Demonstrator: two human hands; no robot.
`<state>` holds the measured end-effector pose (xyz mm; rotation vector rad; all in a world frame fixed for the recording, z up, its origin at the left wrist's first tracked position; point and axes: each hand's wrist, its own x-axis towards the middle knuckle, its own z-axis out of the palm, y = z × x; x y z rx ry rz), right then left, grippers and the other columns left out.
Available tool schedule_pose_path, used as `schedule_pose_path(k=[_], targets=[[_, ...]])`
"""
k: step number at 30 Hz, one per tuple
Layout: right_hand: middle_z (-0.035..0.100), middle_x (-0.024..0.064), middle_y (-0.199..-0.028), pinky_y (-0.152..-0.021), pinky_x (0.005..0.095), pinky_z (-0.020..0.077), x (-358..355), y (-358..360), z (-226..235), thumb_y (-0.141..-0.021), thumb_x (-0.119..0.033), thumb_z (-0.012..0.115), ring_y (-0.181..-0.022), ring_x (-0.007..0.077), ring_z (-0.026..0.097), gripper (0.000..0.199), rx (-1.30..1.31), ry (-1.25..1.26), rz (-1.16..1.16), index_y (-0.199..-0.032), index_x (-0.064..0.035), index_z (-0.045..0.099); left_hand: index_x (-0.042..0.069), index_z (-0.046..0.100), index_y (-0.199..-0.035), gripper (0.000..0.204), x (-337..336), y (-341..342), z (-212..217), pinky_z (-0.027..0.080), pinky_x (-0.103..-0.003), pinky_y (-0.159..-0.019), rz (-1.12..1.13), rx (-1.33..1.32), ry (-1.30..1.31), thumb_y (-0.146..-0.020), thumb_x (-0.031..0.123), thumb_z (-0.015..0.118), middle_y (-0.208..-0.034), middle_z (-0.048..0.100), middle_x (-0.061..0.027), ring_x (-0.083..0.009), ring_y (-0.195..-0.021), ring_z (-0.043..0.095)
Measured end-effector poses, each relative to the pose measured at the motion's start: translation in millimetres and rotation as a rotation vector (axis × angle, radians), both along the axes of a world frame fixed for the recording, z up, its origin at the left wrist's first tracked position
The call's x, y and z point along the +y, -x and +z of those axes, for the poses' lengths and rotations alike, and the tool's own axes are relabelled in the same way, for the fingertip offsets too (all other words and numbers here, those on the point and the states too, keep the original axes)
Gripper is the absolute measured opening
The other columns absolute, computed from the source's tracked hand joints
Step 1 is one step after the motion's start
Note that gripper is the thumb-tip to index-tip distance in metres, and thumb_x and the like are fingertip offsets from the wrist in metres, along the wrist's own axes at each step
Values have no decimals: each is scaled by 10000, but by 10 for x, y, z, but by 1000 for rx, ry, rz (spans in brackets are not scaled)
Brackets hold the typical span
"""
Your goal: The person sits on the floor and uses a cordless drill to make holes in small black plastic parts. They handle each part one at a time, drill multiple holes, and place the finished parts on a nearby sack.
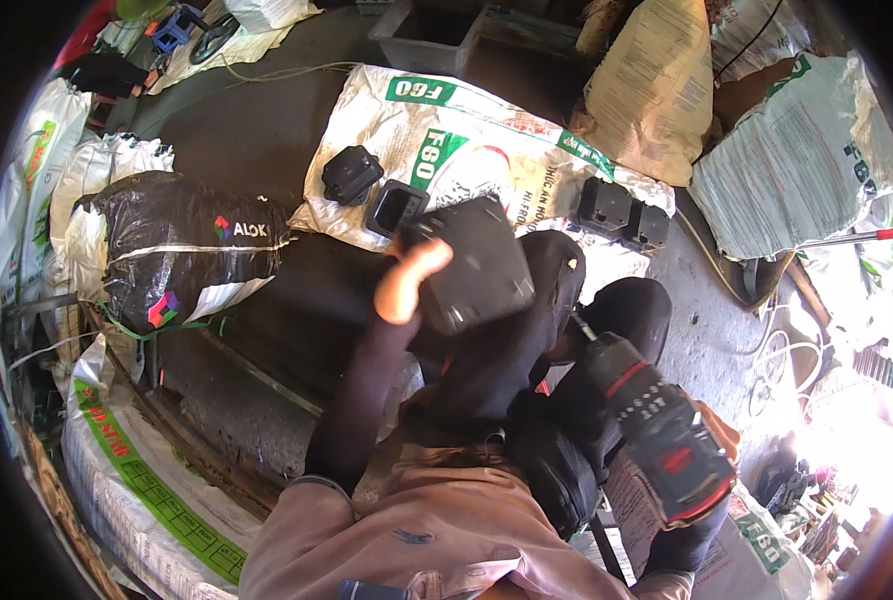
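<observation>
My left hand (414, 280) is closed on the left edge of a black box-shaped casing (478, 270), held tilted above my knee and slightly blurred. In my right hand (718, 432) is a cordless drill (656, 425), its bit pointing up and left beside my other knee, apart from the casing. Most of the fingers on the drill's grip are hidden behind it. Past the casing, a white sack (366, 115) lies flat on the floor. On it sit a dark block-like part (351, 175), an open-framed black part (398, 208) and two black box parts (604, 204) at the right.
A stuffed black bag (191, 240) stands at the left. Behind the sack is a grey plastic tub (428, 38). Tall paper sacks (651, 90) and a filled white sack (791, 155) stand at the far right. White cable (791, 350) loops over the floor, near brightly lit clutter.
</observation>
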<state>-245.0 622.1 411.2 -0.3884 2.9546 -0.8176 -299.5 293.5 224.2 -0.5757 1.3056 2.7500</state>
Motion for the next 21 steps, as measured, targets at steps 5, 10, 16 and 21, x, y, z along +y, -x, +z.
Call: schedule_pose_path(k=[5,10,16,21], targets=[[705,126,-935,-736,291,549,124,91,-102,-704,-94,749,-830,191,696,381,-230,246,-279,-1064,11,682,88,629,-1121,337,-825,352,-1186,517,-360,-844,297,-233,-85,-856,291,679,-1057,677,-69,-200,-970,647],[700,114,-945,-752,298,543,343,166,-416,-690,-126,761,-850,189,688,402,-173,103,-226,-1063,3,680,175,613,-1120,445,-1119,498,-2341,523,-339,-804,487,-617,-43,-788,444,737,-1027,654,-30,-209,-890,626],[694,99,-957,-771,306,537,540,173,-660,-674,-164,774,-874,186,679,430,-87,-99,-119,-1062,-7,677,95,565,-1111,651,-986,779,-2987,549,-349,-738,694,-766,-60,-733,597,739,-979,594,-85,-220,-853,609],[689,87,-967,-786,313,532,609,247,-792,-660,-195,786,-894,183,671,453,38,-257,2,-1061,-16,675,0,512,-1129,985,-817,774,-3240,519,-441,-849,345,-928,-83,-662,865,573,-1086,559,-106,-263,-957,589]])
